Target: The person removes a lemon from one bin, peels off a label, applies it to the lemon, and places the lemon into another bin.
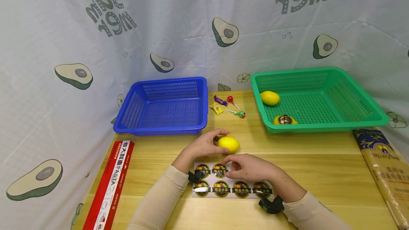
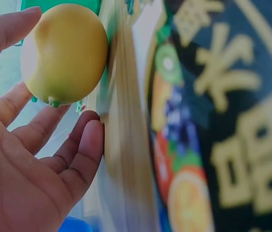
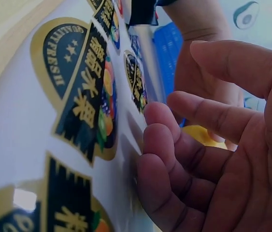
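Currently the left hand (image 1: 204,144) cups a yellow lemon (image 1: 228,144) on the table (image 1: 319,166), fingers curled round its near side; the left wrist view shows the lemon (image 2: 63,53) between thumb and fingers with the palm loose, so the grip looks light. The right hand (image 1: 247,166) rests on a sticker sheet (image 1: 231,185) lying near the table's front edge, fingertips (image 3: 150,125) bent down on one sticker in the top row. It seems to be picking at that sticker's edge; whether it has lifted cannot be told. The lemon sits just beyond the sheet's far edge, with no sticker visible on it.

Progress, as a judgement: early to middle. A green basket (image 1: 351,81) at the far right corner holds two lemons, one bare-looking (image 1: 270,97) and one with a dark round sticker (image 1: 284,120). A blue basket (image 1: 166,130) at the far left shows nothing inside. Most stickers remain on the sheet. The lemon in hand likely needs its sticker.

Candies (image 1: 228,106) lie between the baskets. A red box (image 1: 110,184) lies along the left edge, a pasta packet (image 1: 386,169) along the right.
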{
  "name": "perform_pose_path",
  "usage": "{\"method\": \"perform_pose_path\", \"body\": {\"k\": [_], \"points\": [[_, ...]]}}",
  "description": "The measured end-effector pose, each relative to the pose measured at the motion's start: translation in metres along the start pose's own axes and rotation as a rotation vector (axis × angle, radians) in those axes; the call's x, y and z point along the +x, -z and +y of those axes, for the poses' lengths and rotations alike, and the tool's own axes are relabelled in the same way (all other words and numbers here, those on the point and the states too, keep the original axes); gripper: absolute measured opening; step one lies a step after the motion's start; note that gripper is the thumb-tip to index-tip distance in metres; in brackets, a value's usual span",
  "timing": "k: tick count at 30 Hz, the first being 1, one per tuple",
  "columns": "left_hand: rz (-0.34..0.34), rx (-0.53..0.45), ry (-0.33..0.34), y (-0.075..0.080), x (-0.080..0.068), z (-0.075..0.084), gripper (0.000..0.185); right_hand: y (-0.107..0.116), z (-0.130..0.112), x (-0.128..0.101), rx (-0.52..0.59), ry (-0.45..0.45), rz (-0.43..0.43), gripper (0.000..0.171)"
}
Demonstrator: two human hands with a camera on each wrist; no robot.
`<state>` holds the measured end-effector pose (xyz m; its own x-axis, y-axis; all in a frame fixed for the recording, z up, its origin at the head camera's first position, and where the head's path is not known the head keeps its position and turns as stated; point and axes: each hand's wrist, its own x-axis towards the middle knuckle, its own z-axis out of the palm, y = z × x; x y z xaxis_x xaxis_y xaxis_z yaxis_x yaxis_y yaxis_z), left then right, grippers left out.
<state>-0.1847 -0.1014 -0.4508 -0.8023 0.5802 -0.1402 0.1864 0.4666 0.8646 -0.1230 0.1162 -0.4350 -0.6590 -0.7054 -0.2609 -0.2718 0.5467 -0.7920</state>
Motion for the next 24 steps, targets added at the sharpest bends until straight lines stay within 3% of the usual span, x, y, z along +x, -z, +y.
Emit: {"method": "perform_pose_path", "body": {"k": [4,8,11,15,18,21,24], "points": [[0.011,0.030,0.019,0.001,-0.002,0.000,0.068,-0.001,0.002,0.001,0.004,-0.005,0.001,0.036],[0.042,0.123,0.008,0.003,-0.012,0.001,0.071,-0.002,0.004,0.001,0.002,-0.003,0.006,0.035],[0.086,0.204,0.021,0.007,-0.028,0.003,0.068,-0.003,0.004,0.002,-0.006,-0.007,0.008,0.035],[0.122,0.315,0.087,0.010,-0.054,0.005,0.046,-0.005,0.004,0.005,-0.030,-0.019,0.022,0.037],[0.056,0.371,0.104,0.007,-0.065,0.007,0.035,-0.006,0.004,0.006,-0.059,-0.039,0.045,0.040],[-0.037,0.410,0.091,-0.001,-0.069,0.006,0.038,-0.007,0.003,0.007,-0.089,-0.063,0.073,0.043],[-0.063,0.454,0.091,-0.009,-0.069,0.005,0.044,-0.008,0.002,0.008,-0.125,-0.081,0.095,0.043]]}}
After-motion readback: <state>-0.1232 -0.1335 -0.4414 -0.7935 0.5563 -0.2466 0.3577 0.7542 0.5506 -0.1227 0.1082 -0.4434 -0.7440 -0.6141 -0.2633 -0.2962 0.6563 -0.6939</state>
